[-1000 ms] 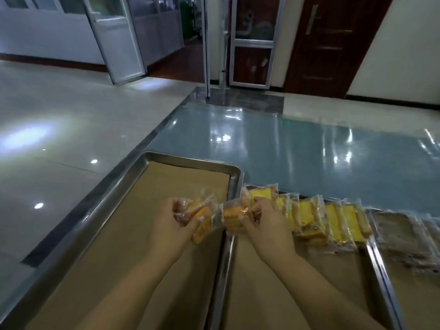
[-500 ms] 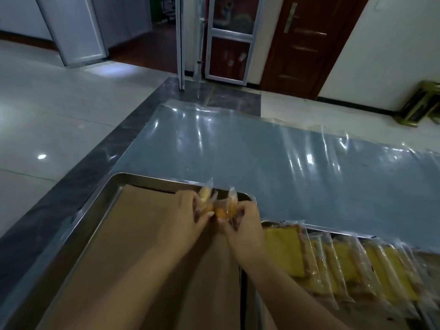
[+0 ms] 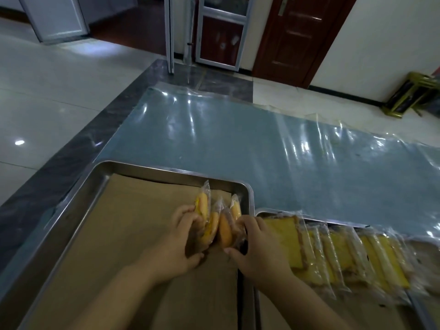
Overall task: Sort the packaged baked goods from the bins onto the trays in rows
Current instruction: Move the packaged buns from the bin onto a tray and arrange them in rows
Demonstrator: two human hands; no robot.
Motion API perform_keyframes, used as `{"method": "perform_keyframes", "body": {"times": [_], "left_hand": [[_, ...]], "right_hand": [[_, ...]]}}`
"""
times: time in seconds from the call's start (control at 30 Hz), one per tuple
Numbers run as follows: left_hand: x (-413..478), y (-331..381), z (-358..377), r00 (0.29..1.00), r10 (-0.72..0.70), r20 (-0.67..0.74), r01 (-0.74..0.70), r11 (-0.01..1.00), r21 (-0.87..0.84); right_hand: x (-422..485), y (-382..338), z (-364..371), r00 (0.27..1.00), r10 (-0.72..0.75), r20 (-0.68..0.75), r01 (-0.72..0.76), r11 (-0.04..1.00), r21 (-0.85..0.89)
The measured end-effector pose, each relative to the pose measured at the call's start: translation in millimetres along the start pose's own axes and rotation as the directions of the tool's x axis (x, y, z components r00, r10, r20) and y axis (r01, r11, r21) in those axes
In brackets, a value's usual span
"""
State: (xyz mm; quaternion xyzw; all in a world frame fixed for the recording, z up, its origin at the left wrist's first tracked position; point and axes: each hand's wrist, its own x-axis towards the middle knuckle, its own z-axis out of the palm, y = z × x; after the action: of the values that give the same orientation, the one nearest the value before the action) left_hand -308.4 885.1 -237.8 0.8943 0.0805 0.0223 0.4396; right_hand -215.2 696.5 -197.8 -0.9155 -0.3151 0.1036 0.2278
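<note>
Left hand and right hand, fingers clamped on upright wrapped buns, just inside the steel tray's right rim. Brown paper spreads toward nine o'clock; at three o'clock, packaged cakes line the neighbouring tray.

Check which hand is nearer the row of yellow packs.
Right. The right hand sits just beside the row's left end, gripping buns. The left hand is farther left, over the other tray, beyond those buns, gripping some too.
</note>
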Motion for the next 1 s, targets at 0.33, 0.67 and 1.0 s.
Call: {"method": "perform_keyframes", "body": {"times": [0.33,0.67,1.0], "left_hand": [[43,11,1,0.982,0.054,-0.183,-0.003,0.964,0.265],[19,39,-17,0.997,-0.075,-0.023,0.078,0.919,0.386],[-50,163,-12,0.982,0.173,-0.078,-0.119,0.881,0.457]], "right_hand": [[41,-15,-2,0.987,0.147,-0.069,-0.137,0.982,0.131],[22,-25,-50,0.984,0.166,0.062,-0.150,0.967,-0.207],[-101,-4,-148,0.994,0.107,0.008,-0.103,0.976,-0.192]]}}
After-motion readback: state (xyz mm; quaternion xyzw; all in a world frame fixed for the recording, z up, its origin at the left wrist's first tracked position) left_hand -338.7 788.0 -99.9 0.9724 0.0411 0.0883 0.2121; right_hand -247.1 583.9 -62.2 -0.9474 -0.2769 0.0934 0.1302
